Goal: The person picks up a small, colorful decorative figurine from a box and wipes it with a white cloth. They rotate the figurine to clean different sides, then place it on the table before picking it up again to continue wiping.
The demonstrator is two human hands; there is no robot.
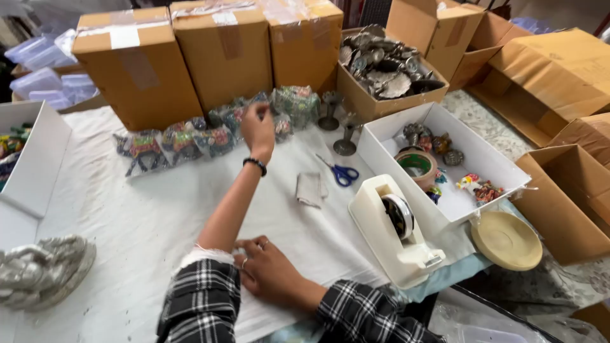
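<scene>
**Reaching Into the Row of Wrapped Figurines**

Stretching forward across the white-covered surface (127, 216), the left hand (258, 127) has its grip at the far row of small, brightly painted figurines in clear wrapping (184, 143). The fingers are bunched together at the top of one wrapped piece (279, 124) in that row, pinching at it, though how firmly the wrap is caught cannot be told. A dark bracelet (255, 164) circles the wrist.

The right hand (270, 270) lies near the body, flat on the cloth beside the left elbow, fingers loosely spread and holding nothing; it wears rings.

The row of figurines runs along the foot of three taped cardboard boxes (222, 51) standing just behind it. To the right of the reaching hand stand two small metal goblets (337, 124), and nearer lie a folded grey cloth (311, 188) and blue-handled scissors (342, 173). Further right sit a cream tape dispenser (397, 232), a white open box (445, 159) holding a tape roll and small ornaments, and a round wooden plate (506, 239). An open carton of metal dishes (384, 67) stands behind. A grey carved figure (41, 273) lies at the near left. Nothing stands between the left hand and the row.
</scene>
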